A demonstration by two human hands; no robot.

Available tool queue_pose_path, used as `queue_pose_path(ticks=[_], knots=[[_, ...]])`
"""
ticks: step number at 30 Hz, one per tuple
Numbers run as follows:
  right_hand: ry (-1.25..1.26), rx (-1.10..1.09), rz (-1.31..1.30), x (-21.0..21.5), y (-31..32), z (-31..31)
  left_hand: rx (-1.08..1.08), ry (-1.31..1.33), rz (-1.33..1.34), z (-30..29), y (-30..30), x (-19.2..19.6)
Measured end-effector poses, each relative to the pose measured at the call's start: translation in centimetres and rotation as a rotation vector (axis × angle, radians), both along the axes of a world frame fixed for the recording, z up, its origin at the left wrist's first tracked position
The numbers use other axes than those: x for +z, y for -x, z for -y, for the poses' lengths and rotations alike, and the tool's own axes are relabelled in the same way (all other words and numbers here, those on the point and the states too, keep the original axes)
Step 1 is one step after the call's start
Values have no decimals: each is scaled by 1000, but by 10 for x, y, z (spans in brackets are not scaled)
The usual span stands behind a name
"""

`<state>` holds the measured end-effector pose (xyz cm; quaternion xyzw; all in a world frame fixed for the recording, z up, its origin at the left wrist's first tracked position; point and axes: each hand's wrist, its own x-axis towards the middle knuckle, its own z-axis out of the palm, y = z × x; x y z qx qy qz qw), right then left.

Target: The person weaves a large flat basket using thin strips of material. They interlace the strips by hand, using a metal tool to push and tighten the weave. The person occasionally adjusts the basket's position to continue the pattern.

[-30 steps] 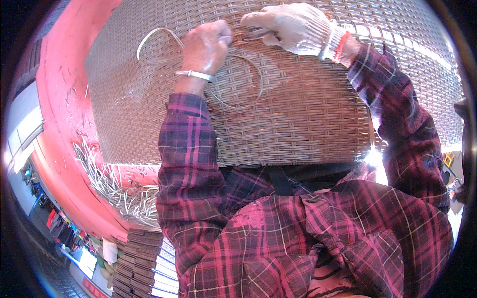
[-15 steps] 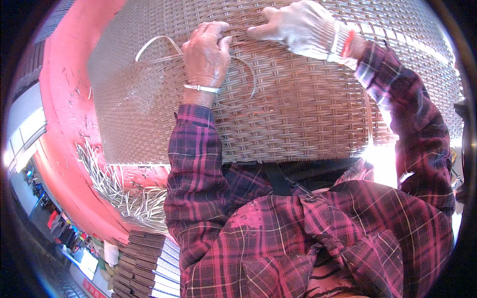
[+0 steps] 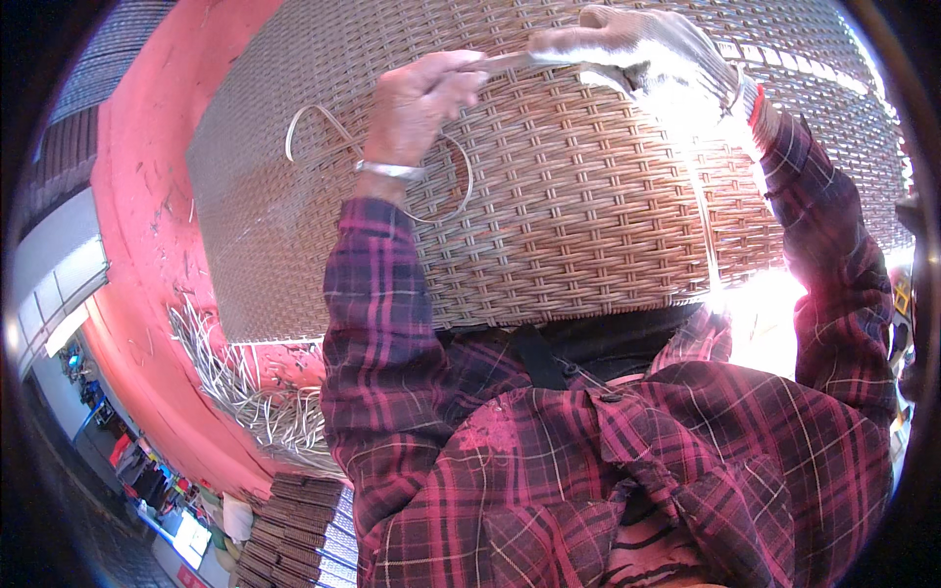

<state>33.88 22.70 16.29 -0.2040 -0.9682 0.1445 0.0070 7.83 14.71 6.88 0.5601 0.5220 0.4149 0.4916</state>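
Note:
A large woven wicker panel [image 3: 549, 225] in brown strands spreads before me. Over its far part, my bare left hand [image 3: 417, 103] pinches a flat pale weaving strand [image 3: 508, 62]. That strand runs taut to my right hand [image 3: 642, 59], which wears a whitish knit glove and closes on the other end with thumb and fingers. A loose loop of the strand [image 3: 470, 176] curls below my left wrist, and another bend of it stands out to the left. Strong glare washes out the underside of the glove.
A red curved surface [image 3: 147, 216] borders the panel on the left. A heap of loose strands [image 3: 265, 407] lies on it, close to my left sleeve. Farther down left stand a brown slatted piece [image 3: 289, 524] and assorted small items. Bright sunlight falls near my right forearm.
My left hand has closed on the strand and lifted slightly. My gloved right hand has shifted right and now grips it too, so the piece between them is stretched.

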Motion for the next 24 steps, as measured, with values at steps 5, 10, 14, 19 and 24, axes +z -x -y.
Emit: queue_pose_path(ticks=[5, 10, 14, 19, 24], knots=[[-163, 28, 206, -2, 20, -4, 261, 112, 44, 22, 22, -10], [-361, 81, 340, 9, 28, -7, 256, 83, 4, 26, 19, -23], [-228, 90, 148, 2, 32, -14, 246, 62, -182, 22, 17, -24], [-24, 44, -33, -48, 45, -8, 250, 57, -270, 18, 15, -26], [217, -162, 6, -75, 53, 0, 184, 98, -258, 6, 19, -20]])
